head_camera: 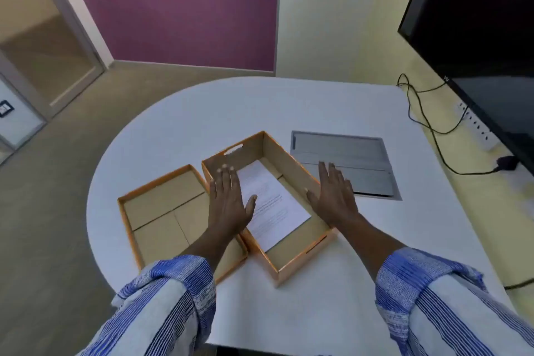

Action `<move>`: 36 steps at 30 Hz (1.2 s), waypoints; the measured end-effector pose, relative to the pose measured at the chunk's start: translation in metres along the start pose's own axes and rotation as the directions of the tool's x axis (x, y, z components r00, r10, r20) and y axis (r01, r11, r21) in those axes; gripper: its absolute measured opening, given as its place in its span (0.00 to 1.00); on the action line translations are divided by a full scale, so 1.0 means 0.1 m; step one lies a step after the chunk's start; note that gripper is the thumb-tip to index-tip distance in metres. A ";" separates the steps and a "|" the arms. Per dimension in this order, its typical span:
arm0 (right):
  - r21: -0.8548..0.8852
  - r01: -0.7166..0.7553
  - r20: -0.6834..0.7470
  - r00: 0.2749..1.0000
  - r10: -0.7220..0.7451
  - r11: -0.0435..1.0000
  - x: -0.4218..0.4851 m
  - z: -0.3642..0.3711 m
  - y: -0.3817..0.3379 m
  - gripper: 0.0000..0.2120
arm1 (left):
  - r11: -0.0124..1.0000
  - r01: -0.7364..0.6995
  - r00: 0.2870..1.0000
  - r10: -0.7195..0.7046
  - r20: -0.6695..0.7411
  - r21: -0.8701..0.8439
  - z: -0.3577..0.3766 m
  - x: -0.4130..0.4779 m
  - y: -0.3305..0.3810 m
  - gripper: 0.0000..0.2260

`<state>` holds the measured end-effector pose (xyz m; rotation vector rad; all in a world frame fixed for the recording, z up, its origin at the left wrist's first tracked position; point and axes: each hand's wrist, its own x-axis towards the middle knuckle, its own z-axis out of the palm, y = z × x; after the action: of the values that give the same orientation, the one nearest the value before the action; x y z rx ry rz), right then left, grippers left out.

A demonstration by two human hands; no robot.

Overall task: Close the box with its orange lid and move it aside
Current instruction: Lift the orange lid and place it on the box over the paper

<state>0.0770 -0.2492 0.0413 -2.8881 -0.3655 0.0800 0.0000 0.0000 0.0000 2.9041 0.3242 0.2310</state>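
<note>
Cardboard, thin and stiff, made the box (291, 254) look light; it sat open mid-table with a paper sheet (270, 205) inside, its orange lid (161, 211) upturned, touching its left wall. Both the left hand (228, 199) and right hand (335, 196) hovered flat with fingers spread, holding nothing. The lid's long rims seemed the safest hold, likely flexing if pinched.

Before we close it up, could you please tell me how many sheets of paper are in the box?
1 visible: a printed sheet lying on the floor of the box, between the hands. More could be hidden beneath it.
</note>
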 end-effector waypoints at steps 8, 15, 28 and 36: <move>0.092 -0.199 0.175 0.968 0.181 0.976 -0.23 0.26 0.14 0.40 | 0.799 0.459 0.885 -0.372 0.281 -0.387 0.22 -0.31 0.09 0.40; 0.067 -0.213 0.158 0.967 0.201 0.975 -0.21 0.24 0.26 0.35 | 0.582 0.607 0.795 -0.445 0.413 -0.541 0.23 -0.30 0.17 0.34; 0.162 -0.397 0.119 0.916 0.382 0.903 -0.30 0.25 0.59 0.20 | 0.751 0.300 0.920 -0.066 0.385 -0.588 0.25 -0.19 0.10 0.33; 0.218 -0.441 0.059 0.896 0.439 0.871 -0.43 0.33 0.55 0.20 | 0.646 0.392 0.900 -0.122 0.419 -0.655 0.38 -0.27 0.11 0.22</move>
<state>0.0456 -0.3045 -0.0027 -2.6835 0.2946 0.1952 -0.0176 -0.0238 -0.0380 2.0048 0.4601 -0.1689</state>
